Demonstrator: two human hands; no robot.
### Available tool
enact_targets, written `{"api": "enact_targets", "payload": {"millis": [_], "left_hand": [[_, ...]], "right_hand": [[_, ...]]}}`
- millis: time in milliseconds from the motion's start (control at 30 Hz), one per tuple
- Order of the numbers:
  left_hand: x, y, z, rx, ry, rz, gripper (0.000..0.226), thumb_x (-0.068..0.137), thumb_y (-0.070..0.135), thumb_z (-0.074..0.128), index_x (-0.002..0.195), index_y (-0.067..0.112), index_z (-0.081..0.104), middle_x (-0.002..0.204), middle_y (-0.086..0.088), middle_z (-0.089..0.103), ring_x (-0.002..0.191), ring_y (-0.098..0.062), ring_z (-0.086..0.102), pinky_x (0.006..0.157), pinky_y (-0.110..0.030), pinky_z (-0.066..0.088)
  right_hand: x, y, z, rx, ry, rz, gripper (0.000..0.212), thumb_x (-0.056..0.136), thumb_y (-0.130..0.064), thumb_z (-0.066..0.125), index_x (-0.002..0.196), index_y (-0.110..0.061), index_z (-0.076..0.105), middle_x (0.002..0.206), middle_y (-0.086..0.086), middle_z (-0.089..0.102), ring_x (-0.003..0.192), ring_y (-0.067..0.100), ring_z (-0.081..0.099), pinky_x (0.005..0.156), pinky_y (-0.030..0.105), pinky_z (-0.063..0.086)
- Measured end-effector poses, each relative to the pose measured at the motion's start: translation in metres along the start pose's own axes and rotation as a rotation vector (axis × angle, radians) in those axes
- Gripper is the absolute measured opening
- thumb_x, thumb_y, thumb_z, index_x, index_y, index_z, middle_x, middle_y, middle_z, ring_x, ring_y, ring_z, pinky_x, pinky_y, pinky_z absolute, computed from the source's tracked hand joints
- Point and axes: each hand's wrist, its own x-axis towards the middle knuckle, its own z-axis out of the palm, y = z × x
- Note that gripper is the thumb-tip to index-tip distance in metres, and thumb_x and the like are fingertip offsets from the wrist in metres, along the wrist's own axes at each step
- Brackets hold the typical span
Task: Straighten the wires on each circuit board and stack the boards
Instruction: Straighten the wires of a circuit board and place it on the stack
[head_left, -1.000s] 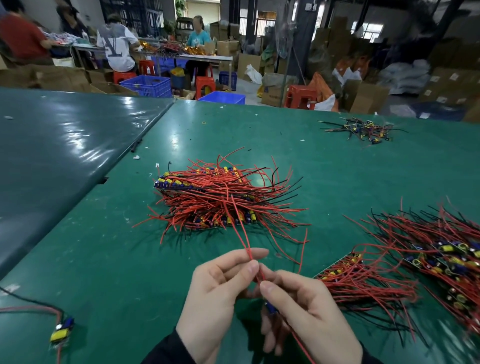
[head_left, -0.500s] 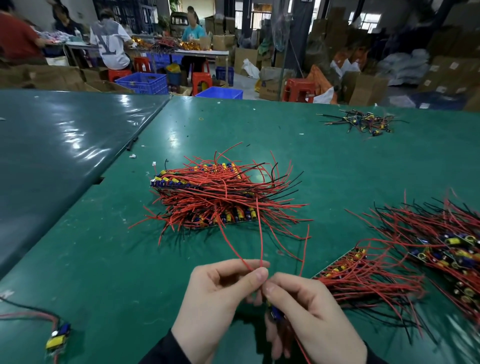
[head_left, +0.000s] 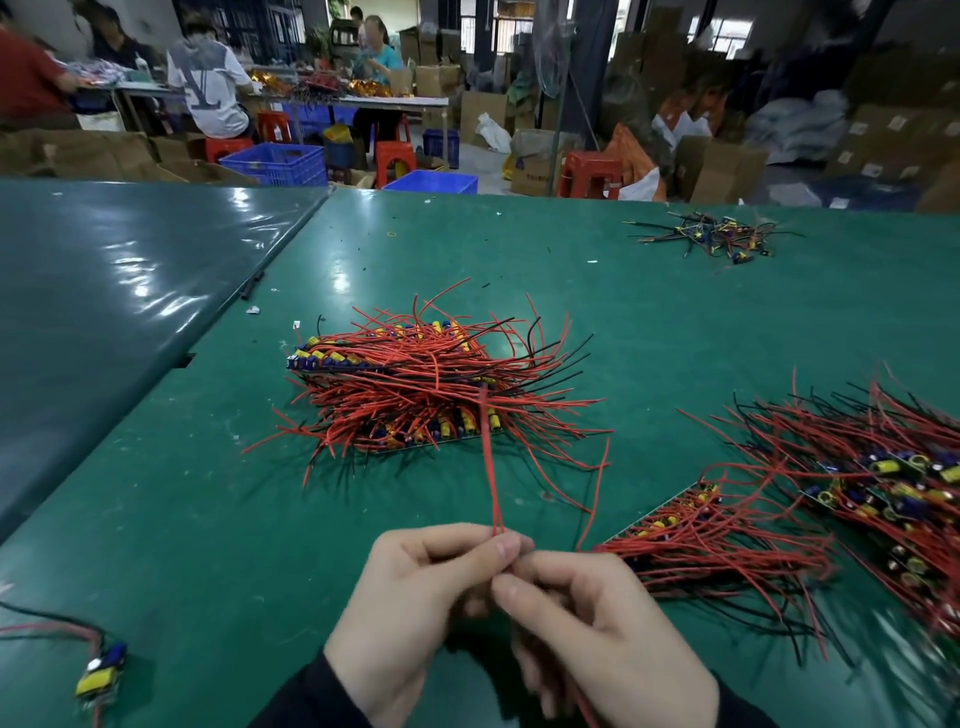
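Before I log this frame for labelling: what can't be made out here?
Head view:
- Board being held: hidden behind the right hand and left hand.
- Lower end of the pinched red wires: covered by fingers.
- Right-side pile: cut off by the edge, blurred.

Counts, placed against the big central heap of red-wired circuit boards (head_left: 415, 387): one such heap. Right of it, two more red-wired board piles, a flat one (head_left: 711, 540) and a larger one (head_left: 883, 478). Far right behind it, one small dark-wired tangle (head_left: 714, 236). Near left of it, one loose yellow-and-blue board (head_left: 101, 675). Below it, two bare hands, left (head_left: 415, 608) and right (head_left: 597, 639), pinching two red wires (head_left: 491, 467). Red plastic stools (head_left: 589, 174) behind it: at least four.
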Motion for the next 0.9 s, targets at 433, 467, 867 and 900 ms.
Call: {"api": "enact_targets", "payload": {"millis": [433,467,867,900], "left_hand": [[0.003,0.007,-0.006,0.077,-0.042,0.25,0.011,0.054,0.004,0.08,0.059,0.0,0.071,0.06,-0.007,0.061,0.047,-0.014,0.051,0.048,-0.019,0.042],[0.004,0.005,-0.005,0.208,0.018,0.37,0.009,0.056,0.008,0.078,0.058,0.002,0.072,0.062,-0.007,0.064,0.051,-0.014,0.055,0.051,-0.02,0.044],[0.003,0.013,-0.01,-0.313,-0.123,-0.202,0.051,0.021,0.009,0.096,0.066,0.002,0.075,0.063,-0.015,0.068,0.041,-0.011,0.056,0.036,-0.015,0.042],[0.002,0.014,-0.01,-0.351,-0.129,-0.223,0.057,0.014,0.01,0.097,0.065,0.001,0.074,0.061,-0.015,0.067,0.04,-0.011,0.056,0.035,-0.015,0.042]], "right_hand": [[0.001,-0.008,-0.001,0.269,-0.091,0.06,0.021,0.094,-0.019,0.055,0.078,-0.014,0.067,0.061,0.016,0.066,0.049,0.02,0.063,0.044,0.02,0.046],[0.0,-0.005,-0.001,0.216,-0.041,0.044,0.025,0.094,-0.012,0.055,0.073,-0.015,0.068,0.059,0.017,0.064,0.048,0.022,0.061,0.044,0.021,0.046],[0.004,-0.014,0.0,0.601,-0.32,0.244,0.034,0.091,-0.035,0.049,0.074,-0.011,0.066,0.06,0.009,0.066,0.045,0.012,0.06,0.043,0.018,0.047],[0.004,-0.013,-0.001,0.68,-0.363,0.267,0.032,0.092,-0.032,0.049,0.077,-0.01,0.067,0.063,0.01,0.066,0.048,0.013,0.062,0.046,0.019,0.05]]}}
